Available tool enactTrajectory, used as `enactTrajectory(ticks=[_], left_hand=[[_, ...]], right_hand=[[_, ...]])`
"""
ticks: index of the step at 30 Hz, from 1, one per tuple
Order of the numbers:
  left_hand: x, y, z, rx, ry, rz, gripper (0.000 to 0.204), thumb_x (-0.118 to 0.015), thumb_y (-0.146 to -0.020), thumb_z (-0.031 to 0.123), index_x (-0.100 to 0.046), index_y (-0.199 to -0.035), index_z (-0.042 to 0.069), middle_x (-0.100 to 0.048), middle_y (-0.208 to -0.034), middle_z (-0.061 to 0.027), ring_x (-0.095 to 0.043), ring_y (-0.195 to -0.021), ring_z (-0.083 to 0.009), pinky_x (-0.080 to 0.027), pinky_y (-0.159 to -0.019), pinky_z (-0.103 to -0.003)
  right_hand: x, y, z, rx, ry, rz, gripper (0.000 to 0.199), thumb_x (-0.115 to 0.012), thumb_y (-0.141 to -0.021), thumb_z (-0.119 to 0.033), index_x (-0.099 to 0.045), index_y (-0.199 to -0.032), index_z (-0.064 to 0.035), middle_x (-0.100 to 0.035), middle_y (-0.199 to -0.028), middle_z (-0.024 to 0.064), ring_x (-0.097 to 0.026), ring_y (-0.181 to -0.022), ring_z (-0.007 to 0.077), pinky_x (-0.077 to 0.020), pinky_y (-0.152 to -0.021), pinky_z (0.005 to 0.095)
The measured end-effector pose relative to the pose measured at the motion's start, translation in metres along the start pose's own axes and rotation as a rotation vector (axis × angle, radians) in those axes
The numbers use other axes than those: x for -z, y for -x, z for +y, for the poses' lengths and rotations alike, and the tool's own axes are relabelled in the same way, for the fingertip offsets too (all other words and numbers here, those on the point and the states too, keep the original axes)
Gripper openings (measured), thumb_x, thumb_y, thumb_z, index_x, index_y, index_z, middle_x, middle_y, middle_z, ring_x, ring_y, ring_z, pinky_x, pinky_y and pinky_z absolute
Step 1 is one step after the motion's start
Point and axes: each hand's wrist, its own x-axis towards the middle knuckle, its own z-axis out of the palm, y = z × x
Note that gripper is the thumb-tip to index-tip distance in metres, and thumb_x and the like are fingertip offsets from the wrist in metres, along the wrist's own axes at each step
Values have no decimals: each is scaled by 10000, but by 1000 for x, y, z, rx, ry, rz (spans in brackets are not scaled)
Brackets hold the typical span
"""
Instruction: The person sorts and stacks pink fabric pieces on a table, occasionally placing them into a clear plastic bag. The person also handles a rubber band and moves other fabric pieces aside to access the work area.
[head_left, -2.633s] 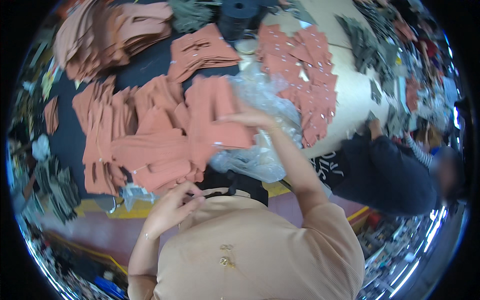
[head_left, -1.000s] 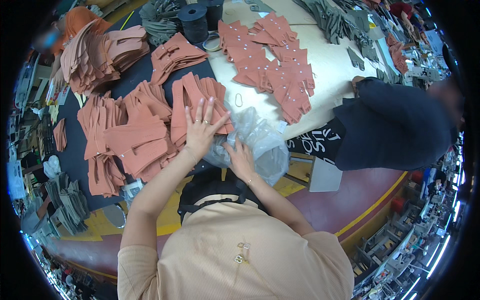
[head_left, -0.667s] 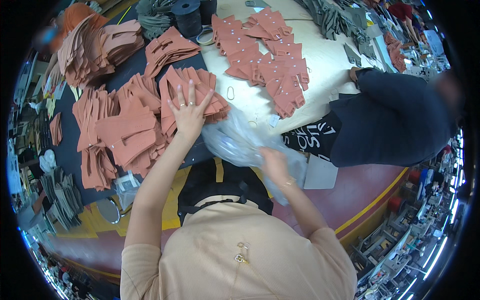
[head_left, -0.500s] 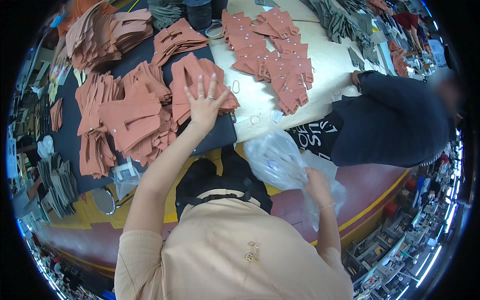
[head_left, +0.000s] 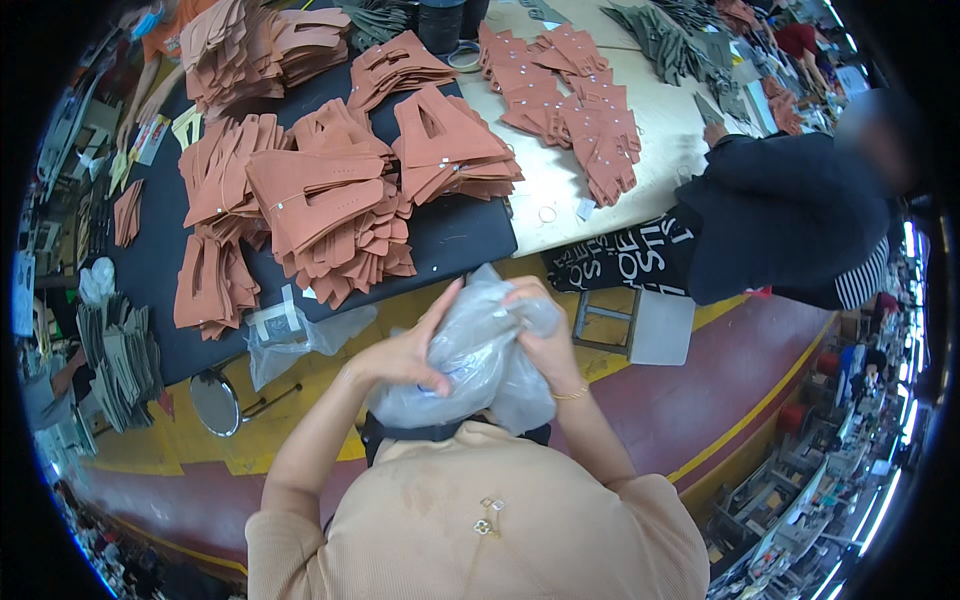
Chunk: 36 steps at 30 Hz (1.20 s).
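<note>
Plastic bag (head_left: 465, 345) sits right between the hands, on the near side of the table (head_left: 465, 240); right hand (head_left: 549, 350) is clenched on its bunched right side; left hand (head_left: 403, 356) is spread loosely against its left; both equally close, too crumpled for a clear long axis

A co-worker (head_left: 790, 210) in a dark top (head_left: 775, 235) is on the right; a round stool (head_left: 214, 404) (shiny-rimmed) stands at lower left.

The bag (head_left: 465, 355) is glossy, crinkled plastic, while the salmon pieces (head_left: 305, 212) look matt and smooth.
</note>
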Motion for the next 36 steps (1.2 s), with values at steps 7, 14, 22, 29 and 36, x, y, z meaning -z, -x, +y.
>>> enactTrajectory(ticks=[7,14,22,29,36], left_hand=[[-45,56,-31,82,323,494,965,-915,-585,153,-386,-1377,-1,-513,-1297,-102,-512,-1173,-199,-405,-1022,-334],[-36,96,-24,-119,628,830,655,-757,-727,12,-462,-1313,13,-544,-1243,-79,-571,-1105,-189,-486,-937,-332],[43,121,6,-469,678,1070,402,-568,-875,139,-514,-1251,7,-609,-1165,-109,-635,-998,-197,-548,-850,-338],[29,70,46,-700,799,1153,458,-574,-919,301,-510,-1274,19,-593,-1212,-93,-593,-1078,-189,-509,-914,-341],[-19,66,-11,-336,-113,1396,495,-630,-845,246,-509,-1252,-8,-600,-1224,-180,-570,-1150,-277,-445,-977,-370]], right_hand=[[-135,5,36,-129,-504,238,278,-543,-837,43,-552,-1102,-39,-523,-1133,41,-524,-1080,166,-417,-952,276],[-157,-25,-18,-10,-470,-258,508,-609,-865,5,-395,-1324,-42,-525,-1205,67,-495,-1139,147,-424,-975,301],[-71,-60,-47,-48,116,-302,941,-816,-762,-343,-269,-1466,-45,-416,-1431,165,-383,-1348,335,-321,-1107,433],[-161,-70,-35,491,345,-543,932,-894,-608,-423,-461,-1335,-32,-469,-1303,201,-389,-1263,339,-317,-1075,428],[-138,-71,-18,-149,21,-614,647,-855,-719,-208,-546,-1251,-7,-595,-1196,91,-594,-1041,207,-474,-939,353]])
